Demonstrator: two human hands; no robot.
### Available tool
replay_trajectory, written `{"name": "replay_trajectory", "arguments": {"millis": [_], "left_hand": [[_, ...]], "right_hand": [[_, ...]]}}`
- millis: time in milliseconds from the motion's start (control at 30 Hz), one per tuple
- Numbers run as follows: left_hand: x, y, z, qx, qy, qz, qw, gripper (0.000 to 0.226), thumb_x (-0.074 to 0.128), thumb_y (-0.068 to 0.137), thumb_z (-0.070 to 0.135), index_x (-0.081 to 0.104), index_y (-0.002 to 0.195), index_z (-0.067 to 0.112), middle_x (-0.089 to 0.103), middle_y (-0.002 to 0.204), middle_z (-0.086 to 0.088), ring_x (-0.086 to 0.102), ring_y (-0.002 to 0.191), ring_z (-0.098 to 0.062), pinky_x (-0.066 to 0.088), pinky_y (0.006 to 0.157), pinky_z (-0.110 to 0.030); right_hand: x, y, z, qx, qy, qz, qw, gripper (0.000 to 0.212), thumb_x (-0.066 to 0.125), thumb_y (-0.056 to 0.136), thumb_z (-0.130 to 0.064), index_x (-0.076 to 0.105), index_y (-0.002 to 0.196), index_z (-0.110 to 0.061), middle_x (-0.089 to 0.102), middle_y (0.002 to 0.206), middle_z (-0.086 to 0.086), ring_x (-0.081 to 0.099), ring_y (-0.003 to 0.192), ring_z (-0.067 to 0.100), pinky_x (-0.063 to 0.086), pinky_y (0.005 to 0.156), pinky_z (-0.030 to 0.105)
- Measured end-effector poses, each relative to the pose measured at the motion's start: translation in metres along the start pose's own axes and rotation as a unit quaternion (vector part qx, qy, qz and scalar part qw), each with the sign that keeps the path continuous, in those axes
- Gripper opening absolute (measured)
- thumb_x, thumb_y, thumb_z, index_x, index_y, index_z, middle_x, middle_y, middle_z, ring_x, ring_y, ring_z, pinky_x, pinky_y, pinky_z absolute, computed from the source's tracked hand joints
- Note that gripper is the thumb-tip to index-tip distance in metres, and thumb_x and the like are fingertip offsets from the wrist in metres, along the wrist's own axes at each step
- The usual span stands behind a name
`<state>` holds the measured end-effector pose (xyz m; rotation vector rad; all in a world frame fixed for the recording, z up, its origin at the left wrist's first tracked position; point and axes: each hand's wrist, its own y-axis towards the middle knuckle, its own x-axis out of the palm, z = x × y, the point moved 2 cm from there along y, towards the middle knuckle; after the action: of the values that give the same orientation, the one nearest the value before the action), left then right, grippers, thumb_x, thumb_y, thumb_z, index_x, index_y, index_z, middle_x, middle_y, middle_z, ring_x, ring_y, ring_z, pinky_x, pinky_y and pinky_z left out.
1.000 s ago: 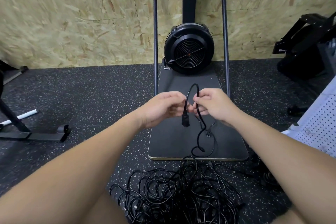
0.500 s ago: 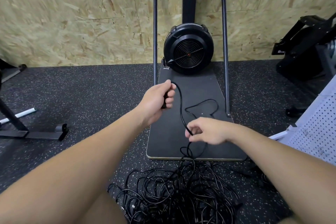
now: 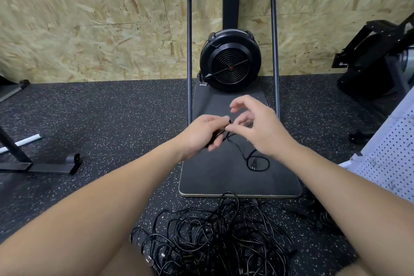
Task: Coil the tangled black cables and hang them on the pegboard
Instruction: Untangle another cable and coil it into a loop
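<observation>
A tangled pile of black cables (image 3: 212, 242) lies on the speckled floor just in front of me. My left hand (image 3: 205, 133) grips one black cable (image 3: 240, 152) in its curled fingers above the dark platform. My right hand (image 3: 259, 127) is close beside it, thumb and a fingertip pinching the same cable, the other fingers spread upward. From the hands the cable drops in a loose loop onto the platform, its plug end (image 3: 254, 164) lying there. The white pegboard (image 3: 389, 159) leans at the right edge.
A black fan-wheel exercise machine (image 3: 230, 60) with a metal frame stands on a dark platform (image 3: 224, 181) against the chipboard wall. The base of a black stand (image 3: 40, 167) sits on the floor at left. More black equipment (image 3: 376, 63) is at the right.
My right hand has come up from near the pile to meet my left hand. The cable's free end has come away from the pile and now rests on the platform.
</observation>
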<state>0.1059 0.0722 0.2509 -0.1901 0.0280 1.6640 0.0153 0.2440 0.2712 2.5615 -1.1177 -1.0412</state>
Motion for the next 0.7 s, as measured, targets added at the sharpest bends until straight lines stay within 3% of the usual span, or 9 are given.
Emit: {"name": "replay_trajectory", "arguments": {"millis": [67, 133, 233, 300, 367, 433, 500, 567, 700], "left_hand": [[-0.008, 0.001, 0.003, -0.005, -0.036, -0.005, 0.999, 0.036, 0.065, 0.109, 0.043, 0.073, 0.089, 0.014, 0.038, 0.055, -0.007, 0.025, 0.045, -0.018, 0.022, 0.046, -0.026], [-0.016, 0.001, 0.002, -0.004, -0.058, -0.013, 0.998, 0.029, 0.071, 0.105, 0.039, 0.078, 0.086, 0.019, 0.034, 0.055, -0.003, 0.022, 0.046, -0.015, 0.021, 0.047, -0.027], [-0.023, 0.002, 0.0, 0.003, -0.105, 0.02, 0.994, 0.027, 0.071, 0.106, 0.034, 0.077, 0.096, 0.009, 0.038, 0.057, -0.001, 0.028, 0.048, -0.014, 0.027, 0.051, -0.027], [-0.026, 0.003, -0.002, 0.006, -0.135, 0.043, 0.99, 0.029, 0.069, 0.107, 0.034, 0.078, 0.093, 0.011, 0.04, 0.061, -0.001, 0.031, 0.051, -0.014, 0.028, 0.054, -0.027], [-0.029, 0.006, -0.006, 0.01, -0.149, 0.062, 0.987, 0.035, 0.068, 0.109, 0.034, 0.079, 0.08, 0.018, 0.045, 0.064, -0.003, 0.034, 0.052, -0.015, 0.029, 0.056, -0.028], [-0.033, 0.008, -0.011, 0.006, -0.141, 0.08, 0.987, 0.035, 0.067, 0.109, 0.036, 0.078, 0.085, 0.013, 0.049, 0.066, -0.004, 0.038, 0.053, -0.017, 0.032, 0.057, -0.03], [-0.038, 0.008, -0.015, -0.013, -0.121, 0.105, 0.987, 0.036, 0.066, 0.11, 0.038, 0.074, 0.097, 0.005, 0.049, 0.065, -0.004, 0.037, 0.053, -0.018, 0.034, 0.055, -0.029], [-0.042, 0.007, -0.016, -0.037, -0.105, 0.108, 0.988, 0.037, 0.065, 0.11, 0.042, 0.068, 0.092, 0.01, 0.042, 0.064, -0.002, 0.032, 0.055, -0.018, 0.031, 0.053, -0.028], [-0.041, 0.006, -0.012, -0.061, -0.183, 0.101, 0.976, 0.037, 0.065, 0.108, 0.047, 0.055, 0.084, 0.021, 0.027, 0.068, 0.004, 0.023, 0.056, -0.015, 0.023, 0.054, -0.027]], "right_hand": [[-0.004, -0.001, 0.013, 0.019, 0.0, 0.026, 0.999, 0.049, 0.088, 0.093, -0.032, 0.061, 0.135, -0.03, 0.063, 0.136, -0.015, 0.071, 0.116, 0.007, 0.058, 0.101, 0.034], [-0.007, -0.002, 0.03, 0.068, -0.01, 0.008, 0.998, 0.055, 0.084, 0.095, -0.043, 0.059, 0.142, -0.032, 0.062, 0.14, -0.017, 0.064, 0.128, 0.001, 0.054, 0.111, 0.035], [-0.002, -0.011, 0.052, 0.169, 0.007, -0.131, 0.977, 0.074, 0.085, 0.091, -0.054, 0.052, 0.154, -0.032, 0.066, 0.143, -0.012, 0.064, 0.132, 0.004, 0.048, 0.121, 0.039], [0.007, -0.021, 0.065, 0.213, 0.005, -0.232, 0.949, 0.062, 0.086, 0.093, -0.047, 0.062, 0.145, -0.025, 0.076, 0.132, -0.008, 0.071, 0.125, 0.012, 0.051, 0.119, 0.043], [0.013, -0.026, 0.071, 0.214, -0.023, -0.275, 0.937, 0.034, 0.083, 0.096, -0.04, 0.073, 0.124, -0.024, 0.083, 0.113, -0.008, 0.077, 0.102, 0.018, 0.06, 0.099, 0.044], [0.011, -0.023, 0.07, 0.204, -0.017, -0.249, 0.947, 0.013, 0.074, 0.103, -0.024, 0.075, 0.112, -0.014, 0.085, 0.102, -0.004, 0.072, 0.077, 0.012, 0.056, 0.07, 0.033], [0.005, -0.018, 0.067, 0.208, 0.039, -0.2, 0.957, 0.014, 0.07, 0.107, -0.014, 0.073, 0.105, 0.0, 0.085, 0.096, 0.006, 0.08, 0.082, 0.012, 0.057, 0.075, 0.025], [-0.003, -0.015, 0.061, 0.203, 0.056, -0.174, 0.962, 0.025, 0.071, 0.107, -0.019, 0.072, 0.099, 0.004, 0.084, 0.092, 0.009, 0.084, 0.091, 0.02, 0.058, 0.086, 0.027], [-0.013, -0.011, 0.056, 0.183, 0.015, -0.11, 0.977, 0.039, 0.073, 0.105, -0.036, 0.075, 0.085, -0.003, 0.081, 0.079, 0.008, 0.08, 0.075, 0.015, 0.054, 0.078, 0.027]]}}
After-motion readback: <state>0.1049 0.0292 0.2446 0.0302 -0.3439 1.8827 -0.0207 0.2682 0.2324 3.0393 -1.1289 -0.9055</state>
